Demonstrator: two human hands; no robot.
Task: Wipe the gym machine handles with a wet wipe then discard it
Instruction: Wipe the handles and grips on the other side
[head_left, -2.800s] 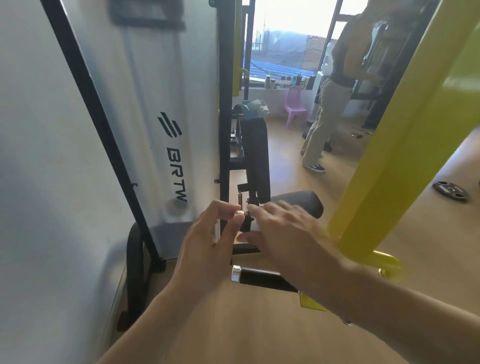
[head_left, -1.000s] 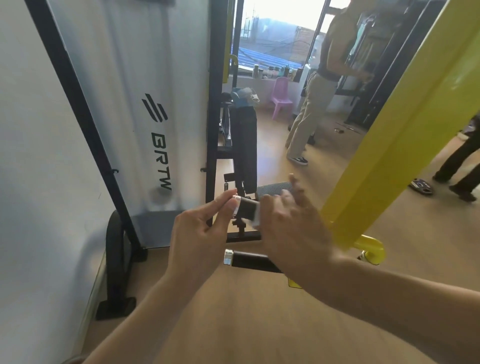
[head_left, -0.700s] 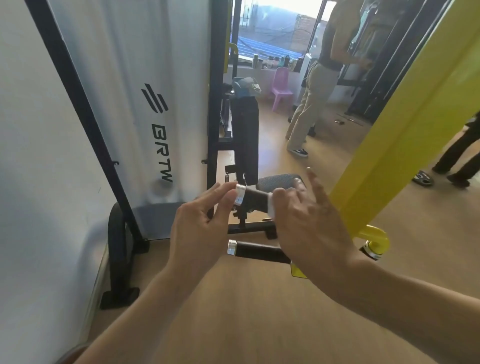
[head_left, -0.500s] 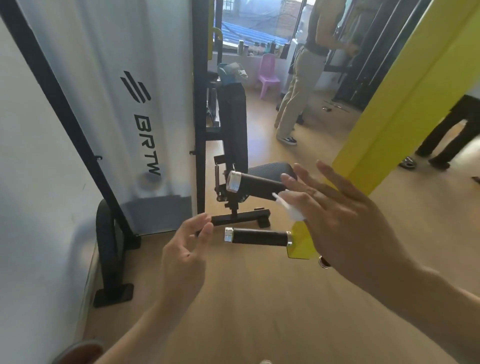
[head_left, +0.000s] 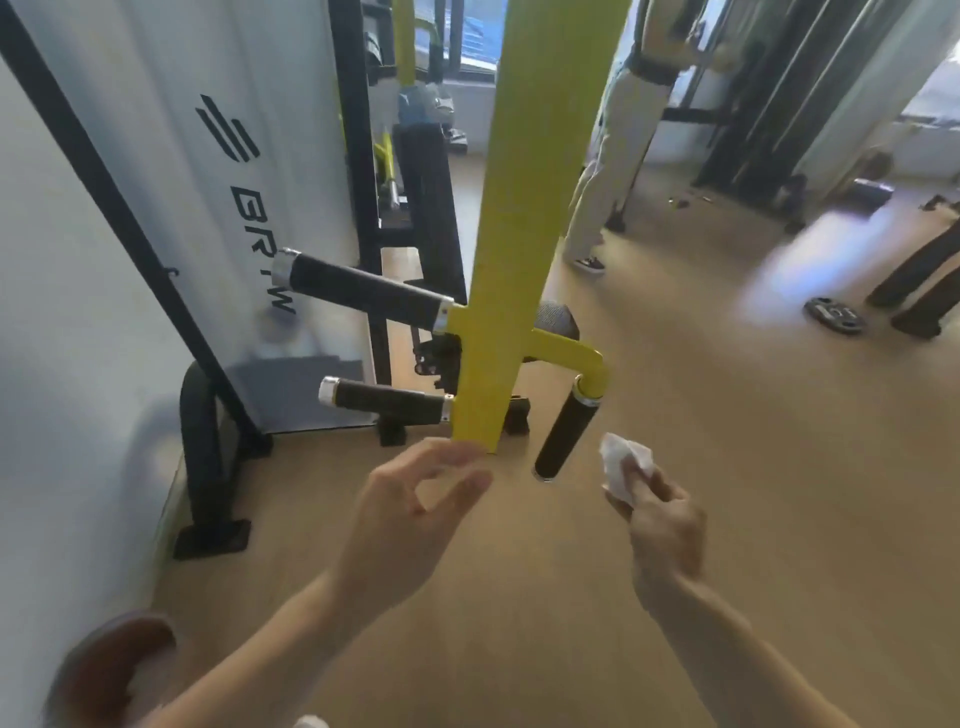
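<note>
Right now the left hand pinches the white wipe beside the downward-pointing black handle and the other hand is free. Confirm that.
Not quite: the head view shows the right hand pinching the white wipe, beside the downward-pointing black handle. The left hand is the free one, its fingers loosely curled and holding nothing, just below the yellow post.

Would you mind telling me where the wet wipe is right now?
In the head view, lower right: the wipe is pinched in the right hand, just right of the hanging black handle, not touching it.
</note>
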